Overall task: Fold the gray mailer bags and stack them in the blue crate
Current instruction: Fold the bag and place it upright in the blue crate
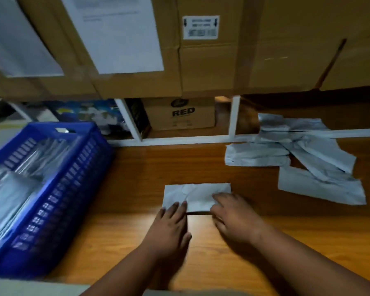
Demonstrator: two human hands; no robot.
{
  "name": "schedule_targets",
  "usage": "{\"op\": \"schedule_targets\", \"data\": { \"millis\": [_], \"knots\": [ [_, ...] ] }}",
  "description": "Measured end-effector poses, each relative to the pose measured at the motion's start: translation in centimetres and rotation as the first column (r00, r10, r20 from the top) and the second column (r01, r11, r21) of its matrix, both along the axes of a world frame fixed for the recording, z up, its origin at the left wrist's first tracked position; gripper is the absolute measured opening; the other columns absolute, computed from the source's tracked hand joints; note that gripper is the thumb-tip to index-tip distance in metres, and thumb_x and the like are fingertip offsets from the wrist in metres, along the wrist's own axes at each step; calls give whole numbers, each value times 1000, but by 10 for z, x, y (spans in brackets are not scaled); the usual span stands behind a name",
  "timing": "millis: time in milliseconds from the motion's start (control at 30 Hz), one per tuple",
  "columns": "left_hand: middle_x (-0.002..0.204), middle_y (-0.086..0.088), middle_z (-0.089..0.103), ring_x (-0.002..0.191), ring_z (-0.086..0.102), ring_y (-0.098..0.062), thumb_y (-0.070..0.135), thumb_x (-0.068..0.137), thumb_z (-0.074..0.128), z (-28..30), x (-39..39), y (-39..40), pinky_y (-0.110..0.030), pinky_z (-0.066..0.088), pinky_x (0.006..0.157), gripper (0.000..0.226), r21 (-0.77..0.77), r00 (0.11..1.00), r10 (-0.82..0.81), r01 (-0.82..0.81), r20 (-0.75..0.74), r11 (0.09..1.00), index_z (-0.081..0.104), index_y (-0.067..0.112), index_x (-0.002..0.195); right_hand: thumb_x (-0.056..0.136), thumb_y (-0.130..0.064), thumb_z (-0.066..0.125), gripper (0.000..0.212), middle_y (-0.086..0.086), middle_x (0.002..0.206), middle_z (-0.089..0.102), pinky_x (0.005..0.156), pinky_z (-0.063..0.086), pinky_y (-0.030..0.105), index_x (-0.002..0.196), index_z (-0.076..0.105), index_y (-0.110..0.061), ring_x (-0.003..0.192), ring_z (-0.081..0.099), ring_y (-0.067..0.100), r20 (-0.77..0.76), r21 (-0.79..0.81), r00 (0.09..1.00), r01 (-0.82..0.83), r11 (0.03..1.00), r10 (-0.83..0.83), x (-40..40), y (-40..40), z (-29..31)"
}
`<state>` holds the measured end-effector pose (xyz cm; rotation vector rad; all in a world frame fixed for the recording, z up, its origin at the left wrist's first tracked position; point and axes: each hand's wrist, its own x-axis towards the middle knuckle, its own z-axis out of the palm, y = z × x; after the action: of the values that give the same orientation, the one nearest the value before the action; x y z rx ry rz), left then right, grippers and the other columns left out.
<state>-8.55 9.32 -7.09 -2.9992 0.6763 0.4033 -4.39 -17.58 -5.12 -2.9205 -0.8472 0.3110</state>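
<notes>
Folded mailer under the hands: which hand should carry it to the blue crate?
Probably the left hand. It rests on the near left corner of the folded mailer, and the blue crate sits on that same side. The right hand would have to cross over; it is nearer the unfolded pile.

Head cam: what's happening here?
A person is folding a gray mailer on the wooden table. Both hands press on its near edge with fingers flat: left hand, right hand. A loose pile of unfolded mailers lies to the right. The blue crate on the left already holds folded ones.
</notes>
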Motion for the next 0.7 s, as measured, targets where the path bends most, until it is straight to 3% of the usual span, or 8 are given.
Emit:
{"op": "schedule_targets", "data": {
  "millis": [67, 167, 267, 333, 433, 600, 700],
  "knots": [
    [177, -5, 16, 162, 18, -29, 64, 106, 29, -5, -11, 23, -54, 22, 128, 74, -36, 999, -13, 14, 37, 999, 39, 17, 162, 104, -51, 46, 33, 1, 155, 47, 122, 32, 46, 131, 58, -35, 147, 40, 23, 49, 28, 998, -27, 999, 26, -1, 23, 6],
    [160, -8, 48, 149, 41, -27, 62, 107, 35, -4, -15, 46, -48, 37, 120, 59, -111, 986, -59, 76, 153, 991, 58, 18, 140, 103, -49, 48, 27, -2, 144, 53, 117, 36, 42, 122, 58, -34, 137, 47, 22, 103, 90, 995, -19, 996, 10, 3, 53, 9],
    [152, -8, 53, 143, 47, -27, 62, 107, 39, 0, -10, 56, -45, 42, 116, 56, -177, 969, -70, 114, 238, 978, 58, 19, 137, 103, -56, 46, 51, 4, 165, 38, 127, 20, 52, 149, 49, -33, 153, 32, 29, 61, 23, 993, 95, 995, -96, 9, 72, 3],
    [157, -11, 51, 146, 46, -29, 64, 105, 41, -1, 0, 56, -46, 42, 118, 65, -161, 967, -54, 96, 248, 982, 55, 16, 147, 101, -67, 38, 72, 8, 175, 18, 129, 9, 62, 164, 30, -33, 162, 13, 33, 7, -81, 982, 187, 979, -187, 15, 78, -4],
    [172, -11, 30, 159, 28, -29, 68, 105, 35, -6, 19, 51, -50, 31, 125, 78, -165, 986, -28, 55, 167, 985, 40, 16, 162, 100, -75, 24, 82, 5, 179, 3, 130, 1, 61, 170, 11, -34, 165, -2, 30, -71, -97, 968, 235, 967, -242, 20, 78, -18],
    [175, -8, -13, 164, -11, -25, 74, 103, 12, -22, 26, 44, -52, -4, 131, 87, -80, 999, 17, -13, 42, 997, 2, 21, 171, 99, -75, 25, 81, 4, 177, 16, 129, 9, 60, 169, 17, -34, 164, 7, 28, 0, -71, 984, 178, 982, -178, -1, 73, -27],
    [175, -5, -18, 163, -17, -23, 78, 103, 9, -34, 6, 55, -53, -8, 130, 90, -71, 998, 2, 2, 57, 997, -6, 19, 170, 100, -75, 26, 81, 4, 176, 21, 130, 9, 58, 169, 20, -34, 163, 10, 27, 24, -17, 984, 179, 984, -179, -23, 76, -31]
  ]
}}
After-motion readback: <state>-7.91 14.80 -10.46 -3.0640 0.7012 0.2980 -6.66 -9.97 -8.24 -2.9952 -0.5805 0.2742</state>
